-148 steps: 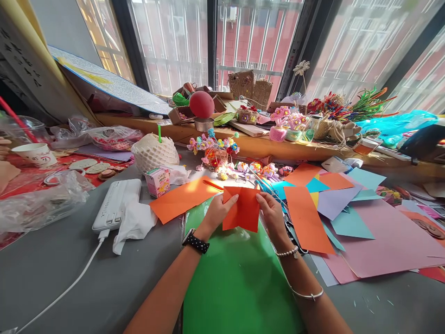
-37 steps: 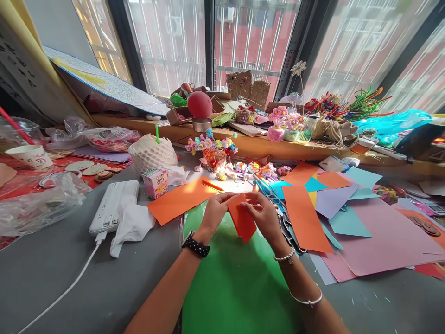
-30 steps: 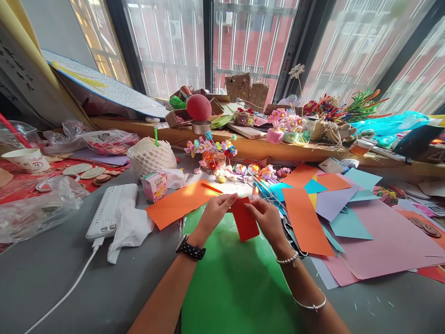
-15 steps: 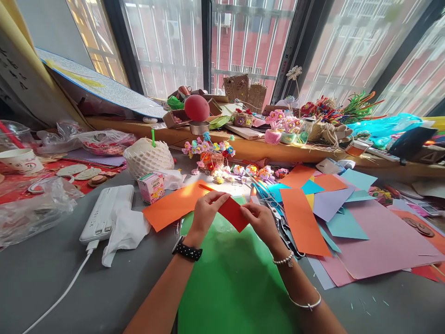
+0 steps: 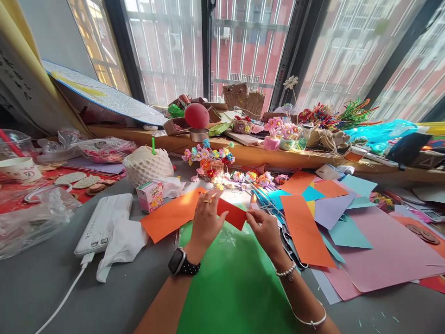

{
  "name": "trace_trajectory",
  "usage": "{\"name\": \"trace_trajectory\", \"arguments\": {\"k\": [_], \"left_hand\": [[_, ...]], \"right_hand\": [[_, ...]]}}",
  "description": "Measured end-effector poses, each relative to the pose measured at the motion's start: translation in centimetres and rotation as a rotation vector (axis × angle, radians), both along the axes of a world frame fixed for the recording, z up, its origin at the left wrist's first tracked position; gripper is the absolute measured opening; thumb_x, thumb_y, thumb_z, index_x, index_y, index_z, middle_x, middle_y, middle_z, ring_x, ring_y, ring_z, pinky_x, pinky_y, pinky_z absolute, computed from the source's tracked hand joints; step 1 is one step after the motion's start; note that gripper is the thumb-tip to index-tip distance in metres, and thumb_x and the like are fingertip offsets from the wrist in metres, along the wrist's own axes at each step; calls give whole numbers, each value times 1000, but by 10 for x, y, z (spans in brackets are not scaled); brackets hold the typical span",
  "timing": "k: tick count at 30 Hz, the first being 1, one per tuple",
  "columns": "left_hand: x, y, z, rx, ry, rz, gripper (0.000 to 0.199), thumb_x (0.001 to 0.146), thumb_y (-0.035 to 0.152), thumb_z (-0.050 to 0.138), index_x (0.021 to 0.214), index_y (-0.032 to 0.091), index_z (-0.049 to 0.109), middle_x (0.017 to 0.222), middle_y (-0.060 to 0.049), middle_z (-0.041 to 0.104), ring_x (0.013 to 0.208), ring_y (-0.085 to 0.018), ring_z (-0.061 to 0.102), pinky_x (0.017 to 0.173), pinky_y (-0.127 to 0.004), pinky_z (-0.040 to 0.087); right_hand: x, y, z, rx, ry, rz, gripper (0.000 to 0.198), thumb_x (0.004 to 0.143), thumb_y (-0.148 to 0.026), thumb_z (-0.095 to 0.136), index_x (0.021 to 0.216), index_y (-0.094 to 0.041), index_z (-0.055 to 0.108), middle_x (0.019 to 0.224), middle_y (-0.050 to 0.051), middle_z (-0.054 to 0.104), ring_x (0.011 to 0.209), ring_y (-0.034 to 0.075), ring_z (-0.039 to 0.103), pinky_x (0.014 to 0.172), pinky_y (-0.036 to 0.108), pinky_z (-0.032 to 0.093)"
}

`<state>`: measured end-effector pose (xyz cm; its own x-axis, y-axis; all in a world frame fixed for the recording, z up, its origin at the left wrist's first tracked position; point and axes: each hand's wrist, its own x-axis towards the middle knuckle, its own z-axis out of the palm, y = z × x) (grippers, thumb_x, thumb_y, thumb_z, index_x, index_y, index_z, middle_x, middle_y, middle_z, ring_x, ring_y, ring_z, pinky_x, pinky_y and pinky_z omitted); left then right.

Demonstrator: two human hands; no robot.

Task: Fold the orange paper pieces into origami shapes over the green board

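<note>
A small folded piece of red paper (image 5: 233, 214) is held up between my two hands, above the green mat (image 5: 236, 278). My right hand (image 5: 262, 229) pinches its right end between thumb and fingertips. At the left end is my left hand (image 5: 207, 218), its back toward me, with the fingers over the paper and the thumb at the lower edge. The left fingertips' exact grip is partly hidden. An orange paper sheet (image 5: 170, 215) lies just beyond my left hand. Scissors (image 5: 274, 211) lie beyond my right hand, beside an orange strip (image 5: 304, 232).
Purple, blue and pink sheets (image 5: 385, 250) overlap at the right. On the left lie a white power bank (image 5: 104, 222) with a cable, a crumpled tissue (image 5: 121, 246) and a small pink carton (image 5: 150, 197). A flower basket (image 5: 210, 162) stands at the back, below the cluttered windowsill (image 5: 156, 146).
My left hand has turned so its back and ring show, its fingers now reaching over the paper's left end. The paper lies more level. My right hand keeps its pinch.
</note>
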<state>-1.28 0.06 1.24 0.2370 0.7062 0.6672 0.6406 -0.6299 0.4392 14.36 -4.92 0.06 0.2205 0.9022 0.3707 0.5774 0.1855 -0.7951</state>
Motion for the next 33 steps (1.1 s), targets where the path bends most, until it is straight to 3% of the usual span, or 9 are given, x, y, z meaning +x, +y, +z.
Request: {"name": "trace_trajectory", "arguments": {"k": [3, 6, 10, 13, 19, 25, 33], "left_hand": [[3, -5, -1, 44, 322, -312, 56, 67, 16, 60, 119, 24, 39, 122, -5, 45, 119, -24, 31, 101, -46, 20], [5, -5, -5, -10, 368, -338, 55, 69, 13, 58, 119, 22, 38, 117, -6, 49, 115, -24, 36, 100, -48, 22], [8, -3, -7, -182, 255, -388, 49, 67, 26, 62, 113, 20, 44, 109, -8, 53, 103, -24, 48, 92, -45, 35], [10, -5, -2, -330, 80, -427, 51, 68, 38, 60, 113, 20, 43, 109, -7, 53, 101, -22, 49, 86, -38, 41], [14, -12, 5, -584, -201, -532, 46, 70, 38, 58, 109, 17, 45, 106, -7, 54, 95, -19, 53, 82, -32, 45], [14, -12, 7, -675, -295, -588, 50, 63, 32, 67, 106, 15, 48, 102, -8, 56, 93, -19, 54, 81, -32, 46], [18, -14, 3, -753, -301, -622, 47, 65, 34, 64, 105, 16, 48, 102, -8, 57, 92, -20, 55, 80, -32, 47]], "right_hand": [[2, 1, 1, -9, 56, 0, 23, 75, -31, 45, 74, -16, 63, 70, 5, 65, 62, 17, 59, 60, 27, 46], [4, 1, 5, -20, 135, 27, 26, 77, -33, 44, 73, -16, 62, 67, 4, 63, 62, 16, 58, 58, 25, 45], [4, 1, 9, -10, 254, 58, 29, 78, -38, 43, 73, -16, 61, 68, 3, 63, 63, 16, 57, 56, 25, 45], [3, 0, 11, 19, 363, 125, 27, 77, -40, 45, 83, -17, 60, 80, 4, 63, 73, 16, 58, 65, 26, 46], [-1, -1, 10, 36, 406, 248, 39, 67, -38, 59, 101, -21, 54, 101, 6, 55, 91, 18, 53, 75, 29, 46], [-5, -1, 6, 36, 440, 211, 31, 69, -36, 58, 96, -21, 54, 96, 5, 56, 87, 17, 54, 72, 29, 47], [-2, 0, 7, 30, 442, 175, 31, 68, -36, 59, 94, -19, 55, 92, 6, 58, 83, 18, 56, 71, 30, 47]]}}
